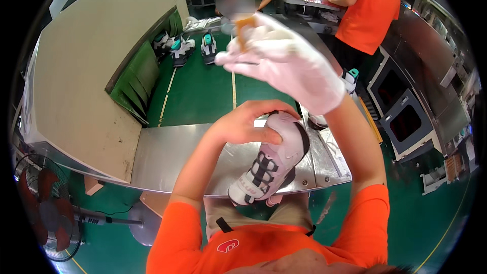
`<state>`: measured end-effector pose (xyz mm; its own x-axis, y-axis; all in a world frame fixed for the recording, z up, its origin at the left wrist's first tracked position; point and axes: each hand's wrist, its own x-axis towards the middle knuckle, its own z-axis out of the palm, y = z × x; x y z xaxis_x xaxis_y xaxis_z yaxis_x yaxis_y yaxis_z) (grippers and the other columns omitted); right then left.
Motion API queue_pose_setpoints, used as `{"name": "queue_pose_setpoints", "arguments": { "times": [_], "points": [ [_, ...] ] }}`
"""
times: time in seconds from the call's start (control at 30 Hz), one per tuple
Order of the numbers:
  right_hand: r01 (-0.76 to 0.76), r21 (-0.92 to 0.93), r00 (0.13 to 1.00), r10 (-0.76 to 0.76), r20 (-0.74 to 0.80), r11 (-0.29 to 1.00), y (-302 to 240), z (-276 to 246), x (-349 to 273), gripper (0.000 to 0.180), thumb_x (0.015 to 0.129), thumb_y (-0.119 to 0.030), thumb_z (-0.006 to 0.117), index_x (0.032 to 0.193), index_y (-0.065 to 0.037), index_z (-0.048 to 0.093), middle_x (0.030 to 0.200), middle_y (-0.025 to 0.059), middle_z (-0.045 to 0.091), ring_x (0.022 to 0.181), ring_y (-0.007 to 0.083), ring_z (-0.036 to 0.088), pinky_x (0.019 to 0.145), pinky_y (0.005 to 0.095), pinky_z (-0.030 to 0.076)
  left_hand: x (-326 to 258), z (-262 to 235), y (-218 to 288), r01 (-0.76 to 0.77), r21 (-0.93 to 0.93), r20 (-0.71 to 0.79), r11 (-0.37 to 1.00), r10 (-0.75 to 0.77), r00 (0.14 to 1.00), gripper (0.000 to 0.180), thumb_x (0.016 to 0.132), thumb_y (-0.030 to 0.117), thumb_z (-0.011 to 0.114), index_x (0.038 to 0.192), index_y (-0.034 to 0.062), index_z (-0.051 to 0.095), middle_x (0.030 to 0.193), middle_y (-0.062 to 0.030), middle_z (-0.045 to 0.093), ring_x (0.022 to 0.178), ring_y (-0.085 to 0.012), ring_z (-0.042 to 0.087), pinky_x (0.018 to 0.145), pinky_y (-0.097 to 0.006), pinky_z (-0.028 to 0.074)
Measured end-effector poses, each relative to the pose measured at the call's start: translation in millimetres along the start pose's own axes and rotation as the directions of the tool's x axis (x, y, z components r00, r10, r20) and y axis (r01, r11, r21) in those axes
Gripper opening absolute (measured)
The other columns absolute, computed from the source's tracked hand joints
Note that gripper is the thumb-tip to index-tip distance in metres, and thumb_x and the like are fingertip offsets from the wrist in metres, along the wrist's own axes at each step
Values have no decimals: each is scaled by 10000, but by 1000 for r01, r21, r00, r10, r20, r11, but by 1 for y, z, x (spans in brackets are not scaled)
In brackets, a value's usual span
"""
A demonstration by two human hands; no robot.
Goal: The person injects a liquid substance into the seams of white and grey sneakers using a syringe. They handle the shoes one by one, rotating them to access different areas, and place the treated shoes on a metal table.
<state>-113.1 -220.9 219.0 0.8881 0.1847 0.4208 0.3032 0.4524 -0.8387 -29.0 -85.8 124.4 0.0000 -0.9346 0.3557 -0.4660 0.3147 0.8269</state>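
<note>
My bare left hand (247, 123) is wrapped round the upper end of a white-and-grey sneaker (284, 155) with black straps. Its toe points down toward my lap, over the front edge of the metal table (167, 152). Up and to the right, my right hand (284, 53), in a white glove, is raised above the green belt. A small orange-brown object (245, 29) is pinched in its fingers, blurred, so I cannot make out its kind. Part of another shoe (318, 121) shows beneath my right forearm.
Several black-and-white sneakers with teal insides, such as one sneaker (208, 48), stand on the green conveyor belt (198, 86). Green flaps (134, 81) hang from a beige housing (101, 71). A fan (48, 208) stands at left. One co-worker (368, 10) is at far right; another person sits behind the belt.
</note>
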Motion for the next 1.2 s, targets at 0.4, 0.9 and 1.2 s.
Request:
{"name": "queue_pose_setpoints", "arguments": {
  "times": [0.4, 0.9, 1.2],
  "points": [
    [-193, -508, 587, -316, -745, 839, 71, -41, -206, 852, 666, 71, 652, 1443, -59, 328, 1245, 106, 464, 1013, 212, 580, 806, 308, 523, -69, -35, -98, 60, -409, -342, 911, -214, 915, 597, 887, 356, 710, 1335, 26, 495, 1225, -55, 588, 1122, -149, 555, 969, -313, 448],
    [-342, -436, 398, -292, -870, 832, 155, -64, -273, 846, 669, 131, 633, 1437, -5, 307, 1224, 111, 471, 797, 129, 531, 725, 258, 483, -101, -29, -136, 29, -682, -406, 731, -411, 816, 648, 872, 414, 718, 1332, 22, 482, 1201, -51, 604, 1120, -149, 570, 987, -313, 430],
    [-282, -491, 441, -343, -829, 824, 152, -62, -262, 854, 672, 116, 656, 1439, 1, 298, 1160, 87, 489, 796, 111, 518, 730, 256, 480, -95, -26, -128, 6, -630, -437, 777, -361, 824, 668, 875, 427, 713, 1346, 17, 475, 1202, -50, 598, 1127, -145, 554, 983, -304, 420]
  ]
}}
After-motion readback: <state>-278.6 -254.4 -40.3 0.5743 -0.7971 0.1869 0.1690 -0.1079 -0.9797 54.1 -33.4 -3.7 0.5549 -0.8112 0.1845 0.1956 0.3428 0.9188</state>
